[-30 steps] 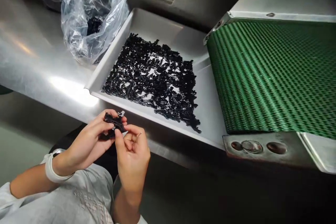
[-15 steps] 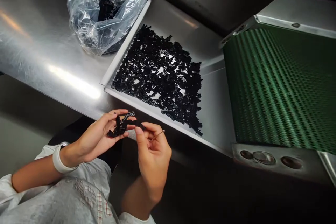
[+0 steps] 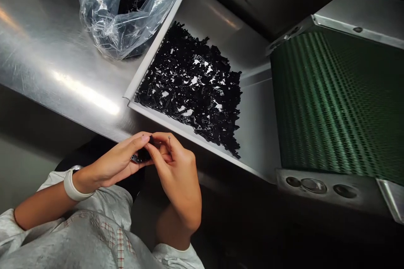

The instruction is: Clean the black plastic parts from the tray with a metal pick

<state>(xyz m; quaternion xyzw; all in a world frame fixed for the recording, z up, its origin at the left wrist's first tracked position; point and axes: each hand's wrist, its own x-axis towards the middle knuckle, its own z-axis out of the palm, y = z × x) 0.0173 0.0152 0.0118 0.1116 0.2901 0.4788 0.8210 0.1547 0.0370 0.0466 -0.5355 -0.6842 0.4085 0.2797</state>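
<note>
My left hand [image 3: 118,159] is curled around several small black plastic parts [image 3: 136,159], mostly hidden by the fingers. Its thumb meets the fingertips of my right hand [image 3: 175,168], with a bit of a black part [image 3: 151,139] showing between them. My right hand is closed in a pinch on that part. A thin metal pick [image 3: 169,145] with a small rounded tip sticks up between the right fingers. Both hands are just in front of a white tray [image 3: 189,132], whose bottom is strewn with a heap of similar black parts [image 3: 192,84].
Behind the tray's left side, a clear plastic bag [image 3: 109,29] with black parts inside stands on the metal table [image 3: 41,63]. To the right, a green textured conveyor belt [image 3: 322,109] with a metal frame [image 3: 325,189] adjoins the tray.
My right hand has moved left and up to meet my left hand. The left fingers have closed more over the black parts, and the pick now points upward.
</note>
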